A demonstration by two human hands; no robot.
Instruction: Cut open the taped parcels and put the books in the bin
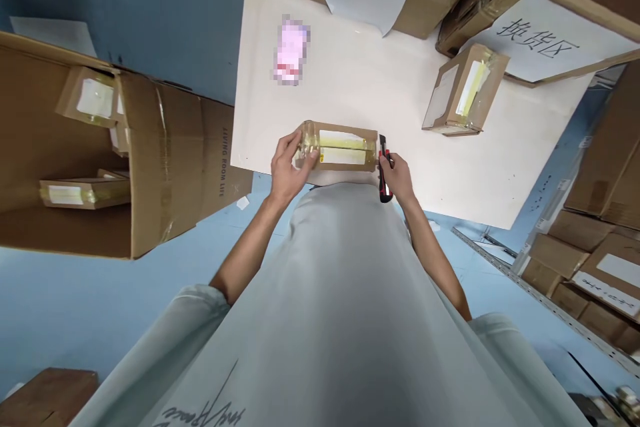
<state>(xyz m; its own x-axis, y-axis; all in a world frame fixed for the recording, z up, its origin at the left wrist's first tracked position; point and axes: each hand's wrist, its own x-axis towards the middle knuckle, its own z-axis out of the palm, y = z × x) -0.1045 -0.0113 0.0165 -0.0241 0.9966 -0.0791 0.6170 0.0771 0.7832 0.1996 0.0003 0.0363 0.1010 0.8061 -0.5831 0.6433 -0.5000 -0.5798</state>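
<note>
A small taped cardboard box (347, 148) with white labels under yellowish tape lies at the near edge of the white table. My left hand (291, 163) is closed round its left end, thumb on top and fingers at the far side. At the box's right end, my right hand (397, 175) grips a black and red box cutter (384, 170), held lengthwise toward my body. Whether the blade is out, or touches the cardboard, I cannot tell.
A second taped box (466, 90) stands at the table's right, before an open carton with a handwritten sign (543, 37). A blurred pink phone-like object (291, 50) lies at the back left. Left of the table, a large open carton (177, 160) holds several small boxes.
</note>
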